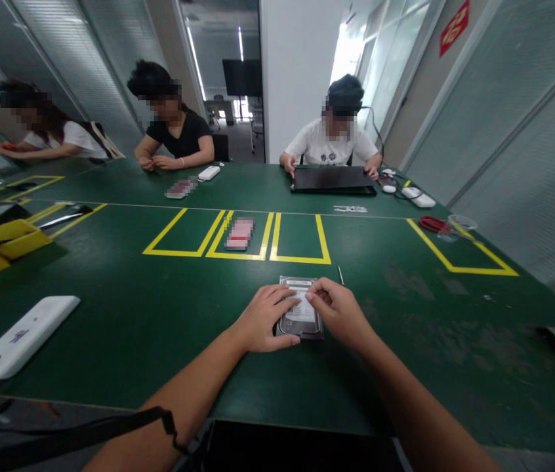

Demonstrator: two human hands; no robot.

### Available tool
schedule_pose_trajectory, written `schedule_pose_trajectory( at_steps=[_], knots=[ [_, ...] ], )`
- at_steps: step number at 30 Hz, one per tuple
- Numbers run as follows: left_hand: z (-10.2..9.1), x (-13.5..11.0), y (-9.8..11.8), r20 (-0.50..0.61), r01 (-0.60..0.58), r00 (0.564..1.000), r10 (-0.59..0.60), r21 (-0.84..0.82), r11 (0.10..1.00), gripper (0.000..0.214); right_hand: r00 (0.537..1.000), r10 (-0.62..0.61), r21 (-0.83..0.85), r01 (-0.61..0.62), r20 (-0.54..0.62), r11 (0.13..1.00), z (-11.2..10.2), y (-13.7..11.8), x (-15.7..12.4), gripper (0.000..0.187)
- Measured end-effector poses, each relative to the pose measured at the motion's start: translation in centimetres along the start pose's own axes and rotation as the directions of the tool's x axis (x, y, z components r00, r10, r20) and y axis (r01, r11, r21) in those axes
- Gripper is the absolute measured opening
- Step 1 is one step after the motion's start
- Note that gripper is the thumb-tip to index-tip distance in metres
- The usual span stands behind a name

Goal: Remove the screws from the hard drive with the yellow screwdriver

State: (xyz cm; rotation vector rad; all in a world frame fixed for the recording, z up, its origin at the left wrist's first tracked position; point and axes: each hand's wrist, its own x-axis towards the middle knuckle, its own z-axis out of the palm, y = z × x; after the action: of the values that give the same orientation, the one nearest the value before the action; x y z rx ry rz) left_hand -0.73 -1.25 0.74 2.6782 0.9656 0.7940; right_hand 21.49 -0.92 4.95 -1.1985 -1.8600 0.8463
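Observation:
A hard disk drive (pixel 302 328) with a white label lies flat on the green table in front of me. My left hand (pixel 268 318) rests over its left side, fingers spread across the label and thumb along the near edge. My right hand (pixel 339 308) is closed at the drive's right side, thumb and forefinger pinched together above the label. Whatever sits in that pinch, if anything, is too small or hidden to make out. Just beyond the right knuckles a thin metal rod (pixel 340 275) sticks out; the hand hides its other end.
Yellow tape frames mark the table (pixel 184 367); a pink phone (pixel 240 234) lies in one. A white power bank (pixel 24 337) and yellow bins (pixel 16 239) are left. Red cable (pixel 432 225) lies right. Across sit several people, one holding a black panel (pixel 334 178).

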Motion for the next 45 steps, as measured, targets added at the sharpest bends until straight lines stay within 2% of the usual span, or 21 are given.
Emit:
schedule_pose_trajectory(
  at_steps=[3,5,8,11,19,29,33,38,42,45],
  knots=[
    [0.4,0.2,0.2,-0.166,0.042,0.985,-0.046,-0.026,0.999,0.042,1.0,0.016,0.073,-0.018,0.025,0.997,1.0,0.8,-0.1,0.018],
    [0.8,0.3,0.2,-0.304,0.054,0.951,-0.062,-0.034,0.998,0.023,0.999,0.022,0.109,-0.026,0.034,0.994,1.4,1.2,-0.2,0.019],
    [1.1,0.6,0.4,-0.443,0.015,0.896,-0.028,-0.034,0.999,0.012,0.999,0.026,0.158,-0.033,0.042,0.987,1.8,1.4,-0.3,0.021],
    [1.3,0.7,0.6,-0.502,-0.008,0.865,-0.003,-0.019,1.0,0.011,0.998,0.042,0.214,-0.053,0.052,0.975,2.1,1.2,-0.4,0.022],
    [1.5,0.9,0.8,-0.533,-0.035,0.845,0.028,-0.003,0.999,0.01,0.992,0.081,0.329,-0.108,0.094,0.938,2.2,0.8,-0.3,0.026],
    [1.5,0.9,0.8,-0.493,-0.054,0.865,0.087,0.081,0.995,0.01,0.985,0.13,0.341,-0.162,0.115,0.926,2.2,1.3,-0.4,0.031],
    [1.8,0.8,0.4,-0.472,-0.049,0.875,0.106,0.131,0.99,0.011,0.987,0.111,0.331,-0.143,0.112,0.933,2.2,1.4,-0.5,0.03],
    [1.7,1.0,0.6,-0.499,-0.004,0.867,0.024,0.041,0.999,0.008,0.999,-0.017,0.203,0.007,0.049,0.979,1.7,1.1,-0.8,0.023],
    [1.3,1.2,0.8,-0.493,0.06,0.867,-0.076,-0.048,0.997,0.011,0.997,-0.078,-0.012,0.077,-0.026,0.997,0.4,1.3,-1.0,0.019],
    [1.0,1.3,0.7,-0.508,0.123,0.847,-0.157,-0.1,0.987,0.012,0.99,-0.117,-0.173,0.101,-0.083,0.98,-0.9,1.9,-0.8,0.017]
  ],
)
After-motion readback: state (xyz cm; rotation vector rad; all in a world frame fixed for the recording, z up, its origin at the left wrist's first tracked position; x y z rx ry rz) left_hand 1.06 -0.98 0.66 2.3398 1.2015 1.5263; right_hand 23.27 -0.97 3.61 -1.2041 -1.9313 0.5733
